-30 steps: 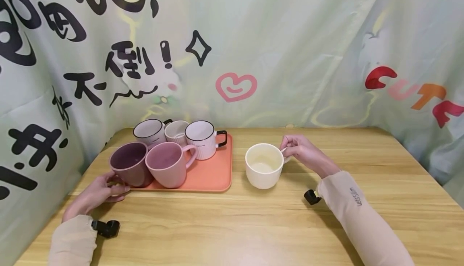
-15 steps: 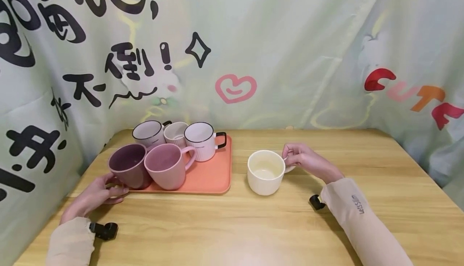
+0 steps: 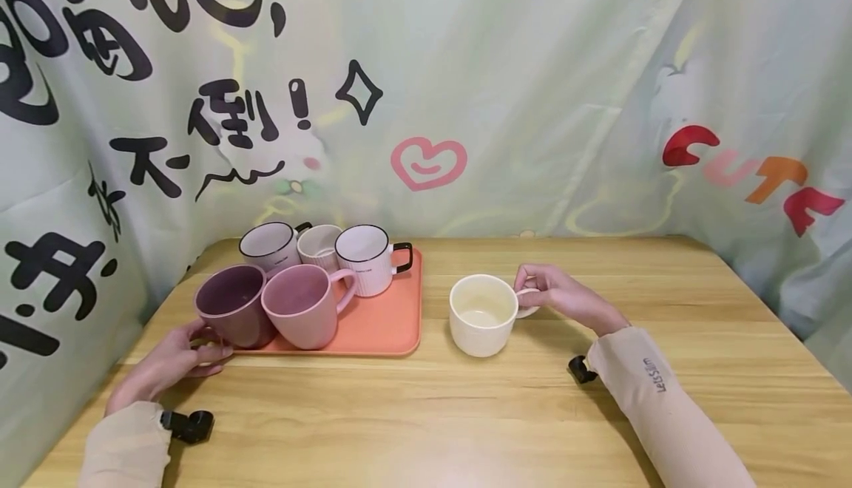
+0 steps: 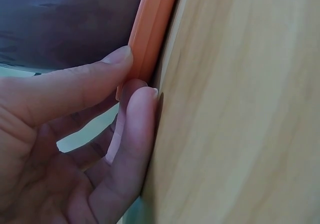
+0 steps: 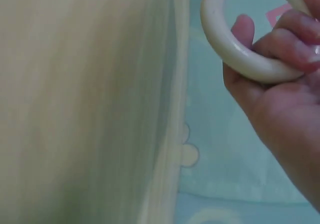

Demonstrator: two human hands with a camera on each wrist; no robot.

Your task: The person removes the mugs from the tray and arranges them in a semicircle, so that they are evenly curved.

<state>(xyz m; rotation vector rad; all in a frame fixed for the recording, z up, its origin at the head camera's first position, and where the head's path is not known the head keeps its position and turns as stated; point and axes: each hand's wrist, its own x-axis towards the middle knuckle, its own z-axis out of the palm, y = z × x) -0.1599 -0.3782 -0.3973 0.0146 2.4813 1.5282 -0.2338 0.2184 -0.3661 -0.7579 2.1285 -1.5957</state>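
My left hand (image 3: 169, 355) pinches the near left corner of the orange tray (image 3: 382, 329); in the left wrist view the thumb (image 4: 107, 66) lies on the tray's rim (image 4: 150, 39) and curled fingers are under it. A cream mug (image 3: 482, 322) stands upright right of the tray, apart from it. My right hand (image 3: 562, 296) grips its handle (image 5: 225, 44), with fingers through the loop in the right wrist view. Whether the mug's base touches the table is unclear. On the tray, a dark purple mug (image 3: 236, 310) sits nearest my left hand, beside a pink mug (image 3: 306, 310).
Behind these on the tray are two white black-rimmed mugs, one at left (image 3: 269, 248) and one at right (image 3: 369, 262), with a small ribbed whitish cup (image 3: 321, 248) between. A wooden table (image 3: 373, 421) bears everything. A printed curtain (image 3: 532, 103) hangs behind.
The cream mug and my right hand have come lower and slightly nearer the table's front, mostly in the first half second. My left hand keeps its pinch on the tray, and the view has shifted slightly.
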